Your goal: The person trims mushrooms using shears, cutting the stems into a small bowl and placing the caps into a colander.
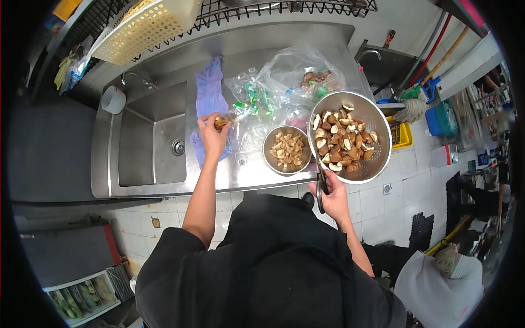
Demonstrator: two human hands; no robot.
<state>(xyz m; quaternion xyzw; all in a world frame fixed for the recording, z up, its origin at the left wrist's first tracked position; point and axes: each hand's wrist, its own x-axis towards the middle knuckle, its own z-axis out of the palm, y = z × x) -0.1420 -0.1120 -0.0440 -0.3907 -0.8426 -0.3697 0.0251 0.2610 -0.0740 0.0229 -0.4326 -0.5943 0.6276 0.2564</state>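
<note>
Over the purple cloth (211,85), my left hand (212,134) grips a brown mushroom (221,123) between its fingers. My right hand (334,195) is closed round the dark handles of a pair of scissors (321,191), whose blades point away from me at the colander's near left edge. The metal colander (384,136) holds many cut mushroom caps (343,134), brown outside and white where cut. Left of it stands a smaller steel bowl (268,158) with pale mushroom stems (288,149). Behind the bowls lies a clear plastic bag (284,68) with some mushrooms showing inside.
A steel sink (153,136) lies on the left, with a white container (113,100) at its corner and a tap (139,80) behind. A perforated cream basket (145,33) sits on the rack above. Another person (437,281) is at the lower right.
</note>
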